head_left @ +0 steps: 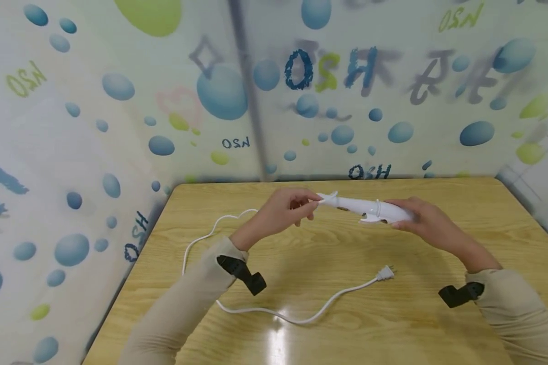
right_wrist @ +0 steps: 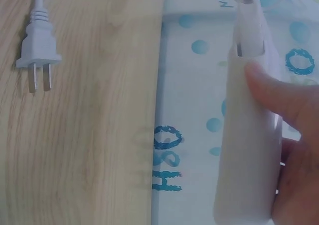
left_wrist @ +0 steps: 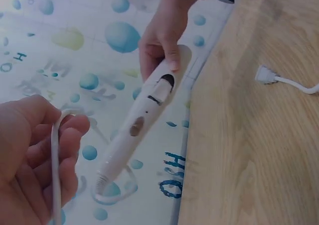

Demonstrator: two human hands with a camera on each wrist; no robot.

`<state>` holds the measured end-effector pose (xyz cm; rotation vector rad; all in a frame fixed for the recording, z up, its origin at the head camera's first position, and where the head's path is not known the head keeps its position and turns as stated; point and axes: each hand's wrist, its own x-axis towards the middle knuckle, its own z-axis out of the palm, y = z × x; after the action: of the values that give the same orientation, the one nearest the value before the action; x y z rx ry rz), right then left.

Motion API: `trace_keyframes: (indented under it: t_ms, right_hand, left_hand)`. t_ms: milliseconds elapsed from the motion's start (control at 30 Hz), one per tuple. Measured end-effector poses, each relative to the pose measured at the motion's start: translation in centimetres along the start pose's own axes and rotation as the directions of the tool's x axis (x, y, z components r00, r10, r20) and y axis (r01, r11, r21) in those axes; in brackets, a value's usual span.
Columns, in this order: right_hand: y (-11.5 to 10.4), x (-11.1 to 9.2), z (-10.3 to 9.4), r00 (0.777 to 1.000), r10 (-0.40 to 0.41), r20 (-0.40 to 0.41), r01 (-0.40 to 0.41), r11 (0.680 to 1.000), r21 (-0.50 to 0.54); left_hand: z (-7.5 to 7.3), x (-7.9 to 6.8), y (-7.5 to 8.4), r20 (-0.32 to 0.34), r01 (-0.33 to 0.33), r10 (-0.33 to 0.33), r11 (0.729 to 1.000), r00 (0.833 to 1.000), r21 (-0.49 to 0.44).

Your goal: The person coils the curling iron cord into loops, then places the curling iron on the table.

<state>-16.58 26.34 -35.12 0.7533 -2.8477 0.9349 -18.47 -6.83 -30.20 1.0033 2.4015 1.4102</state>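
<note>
A white corded appliance shaped like a curling iron [head_left: 353, 205] is held up above the table, nearly level, with its thick end to the right. My right hand [head_left: 422, 223] grips that thick end, the thumb along its side in the right wrist view [right_wrist: 279, 95]. At the narrow end, my left hand [head_left: 285, 209] pinches the white cord [left_wrist: 56, 165] between thumb and fingers, close to where it leaves the handle. A dark oval spot and a raised lever [left_wrist: 162, 89] show on the body in the left wrist view.
The cord loops over the wooden table [head_left: 329, 243] on the left and runs to a two-pin plug [head_left: 385, 273] lying near the middle right. Behind the table stands a wall covering [head_left: 274, 126] with blue and green spots. Black cameras sit on both wrists.
</note>
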Motion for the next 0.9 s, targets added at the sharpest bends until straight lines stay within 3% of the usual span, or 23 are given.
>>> trace_keyframes:
  t_ms: [167,300,400,533,667,800,900]
  right_hand:
    - [-0.5,0.1,-0.4,0.997,0.042,-0.065,-0.039,0.998,0.046]
    - [-0.8,0.1,-0.5,0.995,0.05,-0.089,-0.043,0.996,0.073]
    - [-1.0,0.1,-0.6,0.994,0.036,-0.103,-0.026,0.995,0.098]
    - [-1.0,-0.4,-0.7,0.992,-0.013,-0.126,0.031,0.99,0.137]
    - [-1.1,-0.9,-0.7,0.991,-0.064,-0.119,0.084,0.982,0.17]
    - [-1.3,-1.3,-0.7,0.986,-0.141,-0.086,0.156,0.969,0.194]
    - [-1.4,-1.4,-0.7,0.98,-0.193,-0.044,0.198,0.958,0.209]
  left_hand:
    - [0.9,-1.6,-1.4,0.029,-0.007,0.011,0.992,1.0,-0.126]
    - [1.5,-2.1,-3.1,0.022,0.02,-0.017,0.981,1.0,-0.192]
    - [1.6,-2.5,-3.5,0.028,0.061,-0.056,0.976,0.998,-0.208]
    - [1.8,-2.2,-5.1,0.039,0.087,-0.08,0.975,0.996,-0.206]
    - [1.8,-1.5,-7.6,0.067,0.073,-0.059,0.97,0.996,-0.234]
    - [1.2,-0.7,-8.6,0.12,0.087,-0.062,0.971,0.991,-0.222]
    - [0.4,-0.1,-8.8,0.114,0.111,-0.095,0.984,0.989,-0.143]
